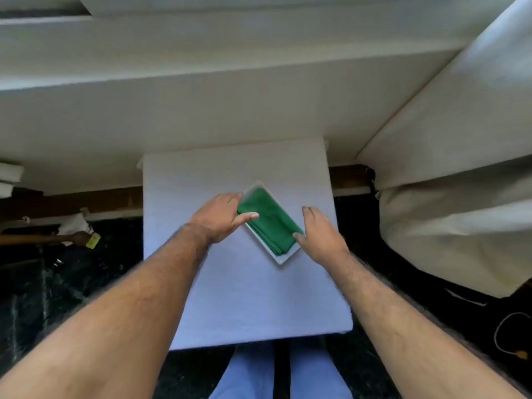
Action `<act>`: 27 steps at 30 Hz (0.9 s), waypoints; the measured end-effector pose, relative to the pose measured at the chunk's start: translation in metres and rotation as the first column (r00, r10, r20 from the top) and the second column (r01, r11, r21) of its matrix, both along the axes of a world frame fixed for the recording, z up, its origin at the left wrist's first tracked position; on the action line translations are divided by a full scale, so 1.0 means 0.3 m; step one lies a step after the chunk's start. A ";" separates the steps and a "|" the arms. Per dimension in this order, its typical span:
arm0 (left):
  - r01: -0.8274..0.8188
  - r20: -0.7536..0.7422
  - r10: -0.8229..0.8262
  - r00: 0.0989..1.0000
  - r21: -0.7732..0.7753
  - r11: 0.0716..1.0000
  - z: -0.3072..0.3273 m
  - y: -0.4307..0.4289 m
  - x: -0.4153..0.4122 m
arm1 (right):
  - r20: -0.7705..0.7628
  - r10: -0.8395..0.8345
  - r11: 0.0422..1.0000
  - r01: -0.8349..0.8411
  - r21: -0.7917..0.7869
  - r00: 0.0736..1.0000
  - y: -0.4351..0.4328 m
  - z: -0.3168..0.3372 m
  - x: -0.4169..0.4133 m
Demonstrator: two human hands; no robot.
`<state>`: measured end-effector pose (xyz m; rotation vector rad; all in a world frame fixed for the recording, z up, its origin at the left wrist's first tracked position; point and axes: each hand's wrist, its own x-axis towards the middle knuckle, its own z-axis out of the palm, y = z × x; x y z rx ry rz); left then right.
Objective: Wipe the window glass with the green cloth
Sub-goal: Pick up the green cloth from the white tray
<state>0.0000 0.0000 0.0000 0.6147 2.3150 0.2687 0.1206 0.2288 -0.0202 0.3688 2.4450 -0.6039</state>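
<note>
A folded green cloth [269,220] lies in a white rectangular tray [283,258] set diagonally on a small white table [230,298]. My left hand [221,218] hovers at the tray's left side, fingers spread, thumb over the cloth's left edge. My right hand [319,234] is at the tray's right side, fingers apart, thumb touching the cloth's lower right edge. Neither hand has a grip on the cloth. The window glass does not show clearly; only a white sill and frame [201,67] run across the top.
A cream curtain [460,168] hangs at the right, reaching down beside the table. Dark floor surrounds the table. A wooden handle with a yellow-tagged item [92,241] lies at the left. A white cable [506,335] lies at the lower right. My legs are below the table.
</note>
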 end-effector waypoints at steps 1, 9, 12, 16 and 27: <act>-0.015 0.008 0.015 1.000 0.005 1.000 -0.047 0.001 -0.015 | -0.002 -0.022 1.000 0.022 0.004 1.000 -0.003 -0.040 -0.004; -0.038 -0.053 0.032 0.998 -0.121 0.992 -0.329 0.057 -0.003 | -0.027 -0.101 0.995 0.101 0.010 0.995 -0.049 -0.278 0.003; -0.091 -0.157 0.069 0.985 -0.139 0.986 -0.378 0.084 0.012 | -0.065 -0.125 0.991 0.127 0.028 0.990 -0.062 -0.319 0.015; -0.078 -0.316 0.009 0.949 -0.208 0.975 -0.420 0.118 0.000 | -0.053 -0.177 0.981 0.180 0.076 0.983 -0.066 -0.357 0.016; -0.639 0.001 0.641 0.768 -0.058 0.767 -0.361 0.179 -0.012 | -0.021 -0.412 0.910 0.410 -0.056 0.911 -0.065 -0.304 -0.009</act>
